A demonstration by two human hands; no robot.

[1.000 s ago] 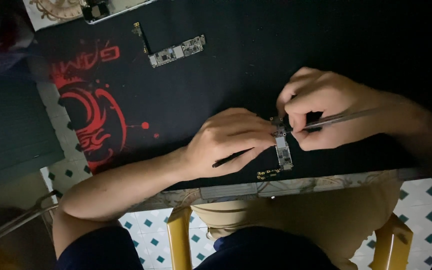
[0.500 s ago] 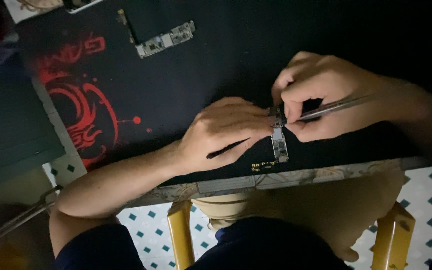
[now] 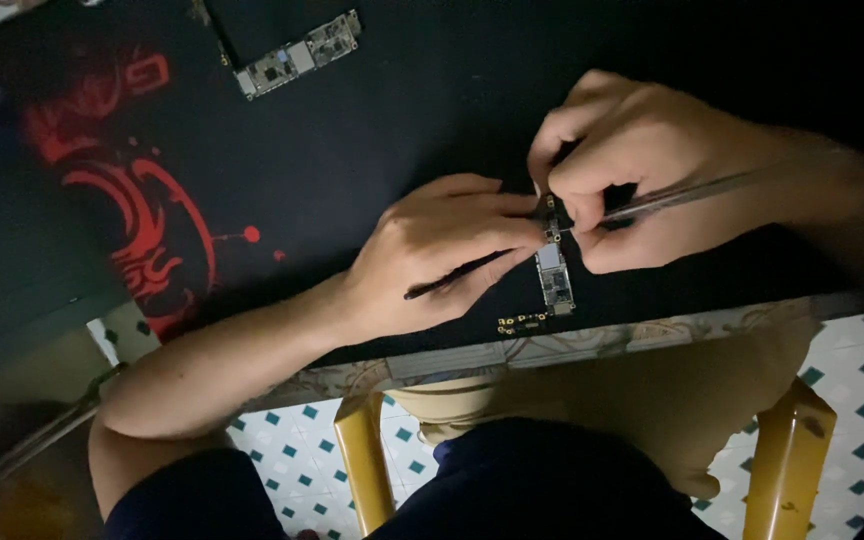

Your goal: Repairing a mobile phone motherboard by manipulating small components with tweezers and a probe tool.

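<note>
- A narrow circuit board (image 3: 554, 272) lies on the black mat (image 3: 432, 110), just inside the table's near edge (image 3: 592, 345), and both hands meet at its far end.
- Small gold-dotted board piece (image 3: 522, 323) sits right beside it, closer to the edge; little room on that side.
- Left hand (image 3: 442, 255) rests palm down on the mat, fingertips pressing the board's top end, fingers curled over a thin dark tool (image 3: 452, 280) that pokes out underneath.
- Right hand (image 3: 632, 180) hovers arched from the right, thumb and forefinger pinched on metal tweezers (image 3: 672, 197), tips at the board's top.
- Beyond the hands, a wide open stretch of mat.
- A second circuit board (image 3: 297, 55) lies well apart at the far left, near the red mat design (image 3: 142, 200).
- Below the edge: tiled floor (image 3: 292, 450) and a yellow stool leg (image 3: 364, 470).
</note>
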